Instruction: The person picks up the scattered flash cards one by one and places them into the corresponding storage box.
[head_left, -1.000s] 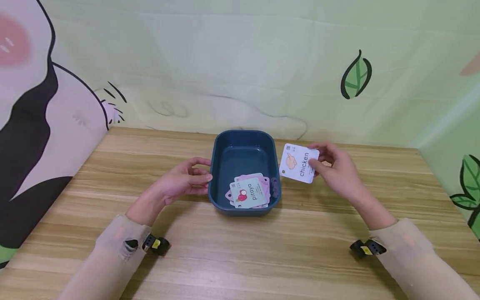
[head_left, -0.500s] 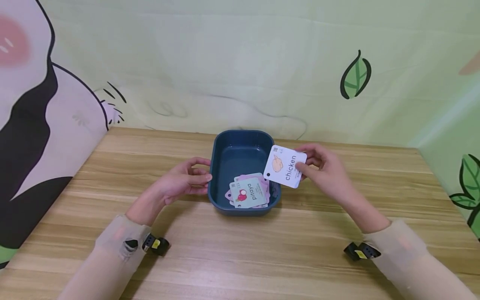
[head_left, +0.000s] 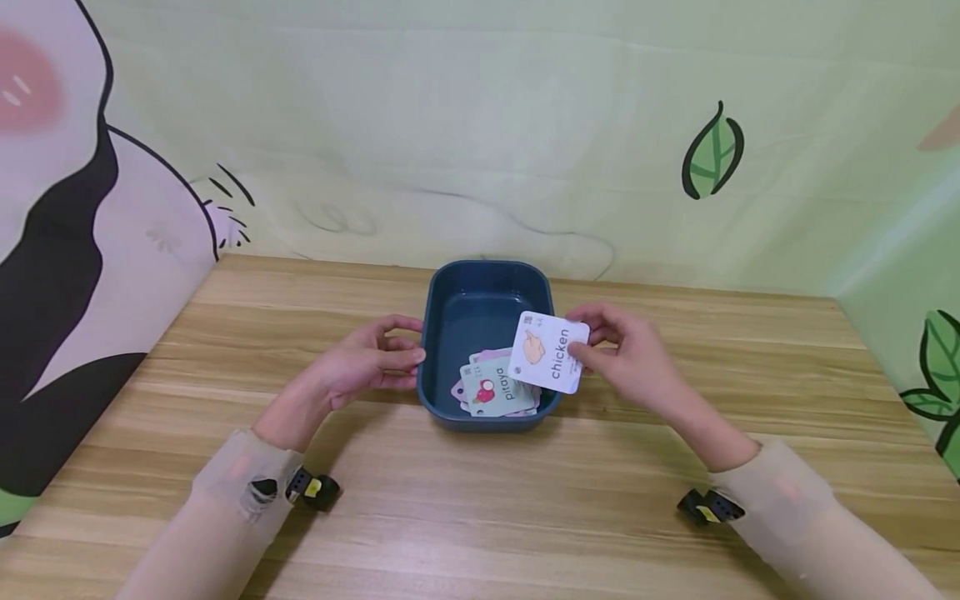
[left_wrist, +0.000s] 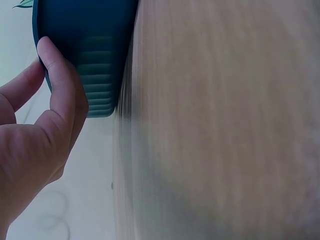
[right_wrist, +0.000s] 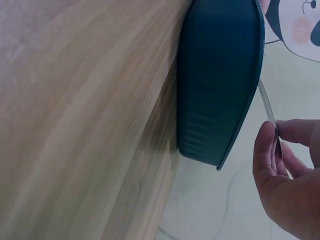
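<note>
In the head view a dark blue plastic bin [head_left: 491, 423] stands on the wooden table. My left hand [head_left: 367, 360] holds its left side, with the thumb and fingertips right at the rim, also visible in the left wrist view. My right hand [head_left: 626, 350] pinches a white flashcard [head_left: 546, 352] printed "chicken" between thumb and fingers, above the bin's right rim. The card overlaps a pale green "pitaya" flashcard [head_left: 486, 393], which lies on a small pile of cards in the near end of the bin. In the right wrist view the held card [right_wrist: 268, 102] appears edge-on.
Bare wooden tabletop [head_left: 480, 517] spreads in front of the bin and to both sides. Behind the table hangs a pale green backdrop [head_left: 420, 125] with a panda and leaves. Each wrist carries a small black camera [head_left: 322, 492].
My right hand has carried the chicken card leftward and toward me, from beside the bin to above its right side. The left hand and the bin stay in place.
</note>
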